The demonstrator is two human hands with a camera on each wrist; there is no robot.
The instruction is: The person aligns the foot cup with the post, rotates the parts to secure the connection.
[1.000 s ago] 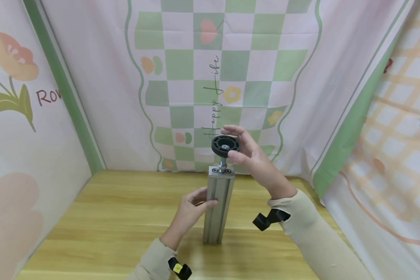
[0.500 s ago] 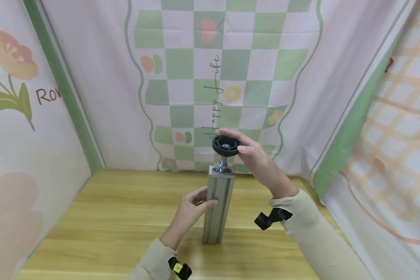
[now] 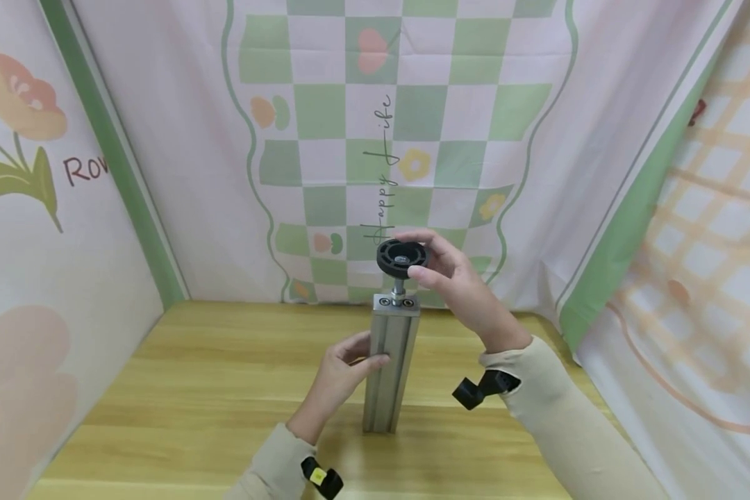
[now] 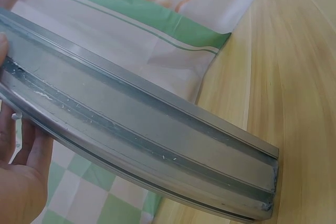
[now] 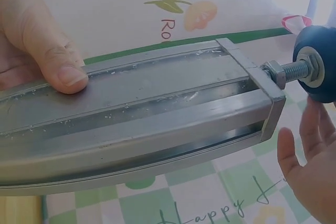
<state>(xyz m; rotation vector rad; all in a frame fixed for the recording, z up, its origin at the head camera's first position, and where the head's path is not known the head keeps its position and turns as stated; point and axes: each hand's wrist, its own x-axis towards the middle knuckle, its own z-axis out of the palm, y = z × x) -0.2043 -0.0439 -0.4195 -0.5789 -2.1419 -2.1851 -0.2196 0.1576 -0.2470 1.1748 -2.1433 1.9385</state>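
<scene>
An aluminium profile (image 3: 392, 375) stands upright on the table, its long slots facing me. My left hand (image 3: 344, 368) grips it about halfway up, thumb on the front and fingers round the far side. On top is a metal end plate (image 3: 396, 305) with two screws. From it rises a threaded stem (image 5: 296, 71) with a nut (image 5: 274, 75) near the plate. The stem carries a round black levelling foot (image 3: 385, 264), its hollow underside up. My right hand (image 3: 465, 288) holds the foot's rim, thumb in front and fingers behind, partly hidden by the foot.
The wooden table (image 3: 212, 389) reaches back to a hanging cloth (image 3: 325, 167) with green checks. Patterned cloths also hang at the left and right sides. Each wrist wears a black camera mount (image 3: 484, 390).
My right fingers and thumb have shifted along the foot's rim and back, and the foot's tilt differs slightly. The left hand and the profile have stayed in place.
</scene>
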